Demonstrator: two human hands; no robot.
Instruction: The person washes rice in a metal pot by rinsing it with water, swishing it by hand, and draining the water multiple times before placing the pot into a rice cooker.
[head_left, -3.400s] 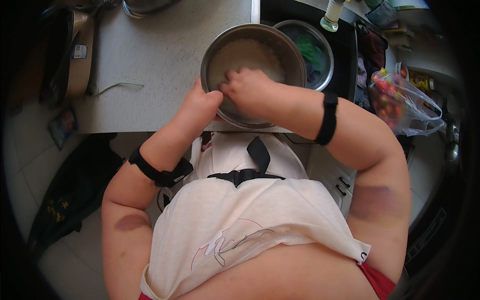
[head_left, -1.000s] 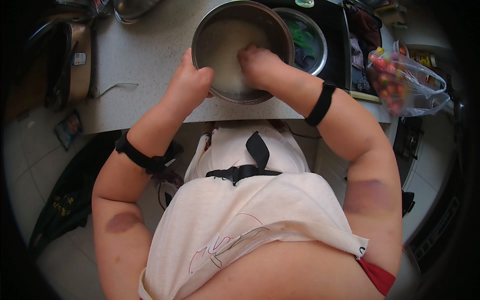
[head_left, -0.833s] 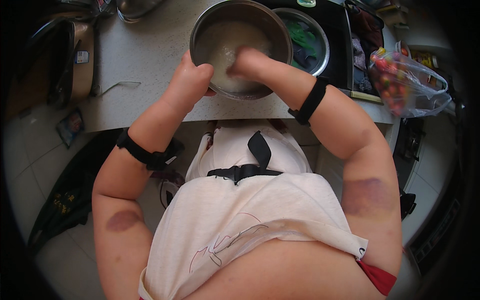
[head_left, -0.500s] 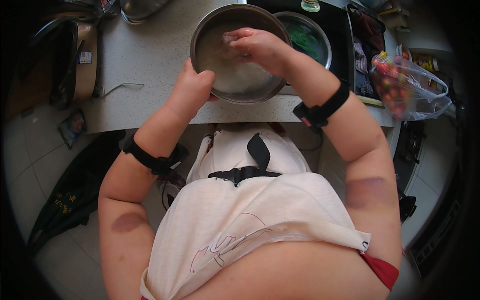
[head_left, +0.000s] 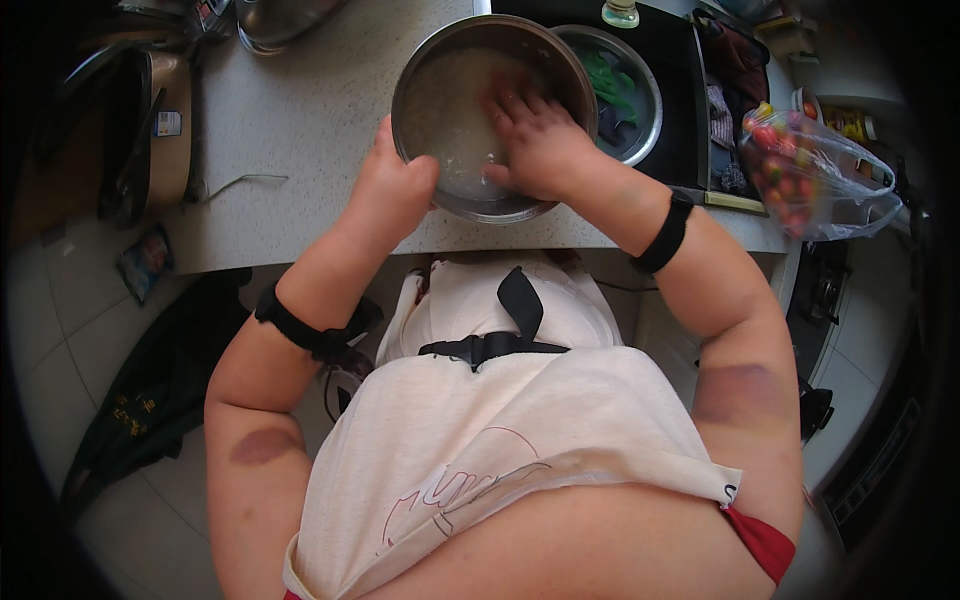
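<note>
I find, remotely, the pot (head_left: 575, 80) smooth, glossy metal; the countertop (head_left: 300, 110) matt; the bag (head_left: 840, 185) thin, shiny plastic; the shirt (head_left: 530, 420) matt, creased cloth.

Soft, dim light covers the desk (head_left: 300, 115) left of the hands (head_left: 395, 190); far around them, edges bend into blackness.

- your pot (head_left: 485, 208) is a round, deep, open-topped silver metal one, kinda shiny along the near wall
- it's right in front of you by the counter's (head_left: 300, 140) front edge — mouth up, can't tell if it's dead level
- you've got cloudy, off-white liquid (head_left: 450, 120) in there — pretty murky, with little white bits (head_left: 490, 158) showing
</note>
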